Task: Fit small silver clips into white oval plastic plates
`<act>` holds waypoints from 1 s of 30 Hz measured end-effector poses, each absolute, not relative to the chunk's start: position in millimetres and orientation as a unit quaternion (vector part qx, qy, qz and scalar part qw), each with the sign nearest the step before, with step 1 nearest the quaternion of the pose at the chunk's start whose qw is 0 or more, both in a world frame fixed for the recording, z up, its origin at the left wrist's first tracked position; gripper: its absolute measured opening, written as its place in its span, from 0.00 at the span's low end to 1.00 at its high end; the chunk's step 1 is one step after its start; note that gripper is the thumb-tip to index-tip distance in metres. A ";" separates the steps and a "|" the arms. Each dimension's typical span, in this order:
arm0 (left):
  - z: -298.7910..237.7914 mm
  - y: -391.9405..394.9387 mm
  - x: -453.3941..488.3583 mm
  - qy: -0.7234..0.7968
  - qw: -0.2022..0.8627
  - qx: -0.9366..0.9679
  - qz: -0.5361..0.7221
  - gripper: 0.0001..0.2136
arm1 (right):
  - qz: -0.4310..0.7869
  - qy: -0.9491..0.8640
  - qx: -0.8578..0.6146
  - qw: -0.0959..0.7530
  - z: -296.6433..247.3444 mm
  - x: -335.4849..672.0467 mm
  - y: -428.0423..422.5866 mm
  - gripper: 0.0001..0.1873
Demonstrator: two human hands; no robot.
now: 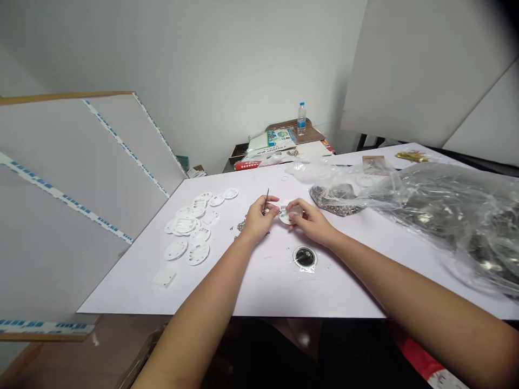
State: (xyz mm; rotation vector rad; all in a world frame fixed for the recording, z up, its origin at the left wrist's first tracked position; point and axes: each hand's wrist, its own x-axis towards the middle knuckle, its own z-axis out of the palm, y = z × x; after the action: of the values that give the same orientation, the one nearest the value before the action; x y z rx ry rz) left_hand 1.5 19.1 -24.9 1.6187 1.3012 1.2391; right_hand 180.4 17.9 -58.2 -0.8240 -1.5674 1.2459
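Near the middle of the table my right hand [305, 220] grips a round white disc [285, 215] with slots in it. My left hand [259, 217] is closed around a thin dark stick-like tool [266, 201] that points upward, and its fingertips come close to the disc's left edge. Whether the left fingertips also pinch a small part, I cannot tell. Partly hidden behind the left hand lies a small pile of metal bits [240, 226]. Closer to me, a round black piece with a white rim [305, 258] lies on clear film.
Several white slotted discs [184, 226] are spread on the left of the white table [259, 292]. A bag of small metal parts [338, 199] and large clear plastic bags [454, 210] fill the right. A water bottle [301, 120] stands beyond the far edge; a white panel [73, 205] borders the left.
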 end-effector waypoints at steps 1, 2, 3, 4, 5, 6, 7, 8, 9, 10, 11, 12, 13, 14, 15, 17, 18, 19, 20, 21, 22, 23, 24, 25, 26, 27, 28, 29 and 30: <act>-25.5 18.4 3.3 0.499 0.355 0.635 0.471 0.14 | 0.503 -0.645 -0.341 0.464 -58.2 179.6 17.3 0.08; -26.0 17.8 4.7 0.496 0.356 0.640 0.466 0.15 | 0.502 -0.647 -0.344 0.460 -58.1 178.8 16.8 0.09; -26.4 17.2 5.8 0.495 0.355 0.643 0.464 0.15 | 0.500 -0.649 -0.344 0.458 -57.8 178.2 16.3 0.11; -26.6 16.7 6.5 0.496 0.353 0.643 0.464 0.16 | 0.497 -0.652 -0.345 0.458 -57.5 177.9 15.7 0.12; -26.6 16.1 7.1 0.496 0.352 0.643 0.466 0.17 | 0.490 -0.657 -0.345 0.457 -57.1 177.7 15.2 0.14; -26.4 15.5 7.4 0.495 0.351 0.643 0.467 0.18 | 0.480 -0.665 -0.347 0.454 -56.6 177.9 14.8 0.15; -26.1 15.0 7.6 0.494 0.350 0.643 0.469 0.18 | 0.468 -0.674 -0.349 0.452 -56.2 178.1 14.4 0.15; -25.8 14.5 7.7 0.492 0.350 0.644 0.470 0.19 | 0.456 -0.682 -0.350 0.451 -55.7 178.5 14.1 0.15; -25.4 14.2 7.8 0.491 0.350 0.644 0.470 0.19 | 0.449 -0.688 -0.350 0.450 -55.2 178.9 13.8 0.16; -25.1 14.0 7.8 0.490 0.350 0.645 0.470 0.19 | 0.445 -0.690 -0.351 0.450 -54.7 179.1 13.5 0.16; -25.0 14.0 7.9 0.489 0.351 0.645 0.471 0.18 | 0.445 -0.689 -0.354 0.450 -54.1 179.2 13.3 0.16; -25.1 14.1 8.0 0.487 0.353 0.645 0.472 0.18 | 0.449 -0.684 -0.357 0.451 -53.5 179.0 13.0 0.16; -25.3 14.3 8.1 0.484 0.357 0.644 0.473 0.17 | 0.456 -0.676 -0.360 0.453 -53.0 178.6 12.8 0.16; -25.7 14.6 8.3 0.482 0.360 0.643 0.474 0.17 | 0.464 -0.667 -0.363 0.456 -52.7 178.1 12.8 0.17; -26.1 14.9 8.4 0.479 0.364 0.642 0.475 0.17 | 0.472 -0.657 -0.364 0.461 -52.6 177.5 12.8 0.16; -26.6 14.9 8.4 0.471 0.366 0.643 0.480 0.16 | 0.483 -0.642 -0.364 0.471 -53.6 176.2 13.6 0.16; -26.4 14.6 8.0 0.468 0.362 0.646 0.481 0.16 | 0.488 -0.635 -0.362 0.478 -54.6 175.7 14.3 0.15; -25.8 14.1 7.5 0.466 0.352 0.653 0.481 0.15 | 0.494 -0.626 -0.360 0.484 -55.8 175.3 15.2 0.15; -24.8 13.3 6.7 0.465 0.333 0.666 0.479 0.14 | 0.503 -0.614 -0.358 0.491 -57.1 175.2 16.1 0.15; -23.5 12.5 5.7 0.464 0.308 0.683 0.472 0.13 | 0.512 -0.601 -0.358 0.498 -58.3 175.2 17.0 0.14; -22.1 11.6 4.7 0.463 0.278 0.705 0.460 0.13 | 0.520 -0.590 -0.357 0.503 -59.3 175.3 17.8 0.14; -20.9 10.9 3.7 0.462 0.249 0.725 0.447 0.12 | 0.526 -0.583 -0.358 0.506 -60.1 175.6 18.4 0.15; -19.9 10.4 2.8 0.460 0.223 0.741 0.435 0.12 | 0.528 -0.580 -0.359 0.507 -60.6 175.9 18.8 0.15; -19.4 10.1 2.2 0.459 0.203 0.754 0.424 0.11 | 0.528 -0.580 -0.359 0.506 -60.7 176.3 19.0 0.15; -19.3 10.0 1.7 0.457 0.189 0.764 0.414 0.11 | 0.527 -0.584 -0.356 0.505 -60.6 176.6 18.8 0.16; -19.6 10.1 1.4 0.456 0.180 0.772 0.405 0.11 | 0.525 -0.588 -0.354 0.503 -60.2 176.8 18.5 0.16; -20.2 10.2 1.3 0.454 0.173 0.778 0.398 0.10 | 0.524 -0.591 -0.353 0.502 -59.6 176.8 18.1 0.16; -21.0 10.3 1.2 0.451 0.166 0.785 0.391 0.10 | 0.521 -0.595 -0.354 0.499 -58.9 176.7 17.5 0.15; -21.8 10.4 1.1 0.447 0.160 0.792 0.383 0.09 | 0.519 -0.598 -0.356 0.497 -58.2 176.5 16.9 0.15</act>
State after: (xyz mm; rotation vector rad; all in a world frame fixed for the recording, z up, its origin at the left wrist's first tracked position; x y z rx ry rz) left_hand 1.1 10.4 -21.8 2.2628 1.2778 1.0953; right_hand 176.5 16.9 -58.2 -0.8625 -1.4473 1.2573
